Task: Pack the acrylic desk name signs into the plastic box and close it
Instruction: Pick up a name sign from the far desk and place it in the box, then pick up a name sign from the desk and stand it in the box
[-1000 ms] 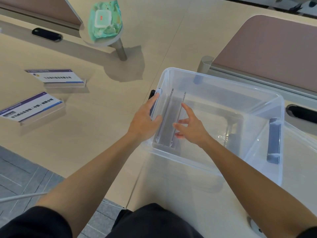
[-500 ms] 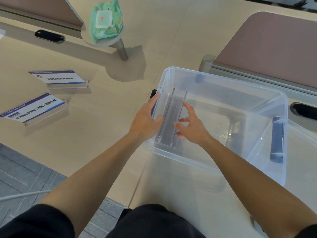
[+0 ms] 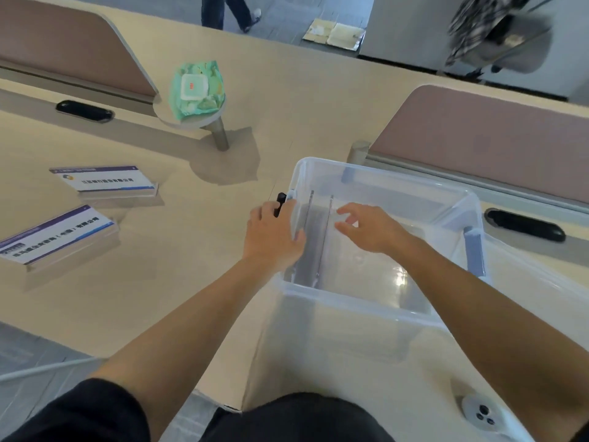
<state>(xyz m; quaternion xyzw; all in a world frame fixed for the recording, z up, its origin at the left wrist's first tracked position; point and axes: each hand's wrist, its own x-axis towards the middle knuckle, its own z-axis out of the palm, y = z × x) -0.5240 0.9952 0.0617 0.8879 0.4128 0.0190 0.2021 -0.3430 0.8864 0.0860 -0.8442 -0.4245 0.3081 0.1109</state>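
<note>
A clear plastic box (image 3: 357,306) stands open on the desk in front of me. Two acrylic name signs (image 3: 317,237) stand on edge inside it against its left wall. My left hand (image 3: 272,239) grips that left wall, thumb inside and fingers outside by a black latch (image 3: 280,202). Over the box, just right of the packed signs, my right hand (image 3: 373,231) hovers with fingers apart and nothing in it. Two more name signs lie on the desk to the left, one farther (image 3: 103,181) and one nearer (image 3: 55,236).
The box's clear lid (image 3: 541,301) leans at its right side. A green wet-wipe pack (image 3: 197,89) sits on a small round stand. Pink desk dividers stand at back left (image 3: 73,46) and right (image 3: 484,138). A person's legs (image 3: 229,11) show beyond the desk.
My right hand has come off the standing signs and drifted a little right. My left hand stays on the box wall. The view has tilted up.
</note>
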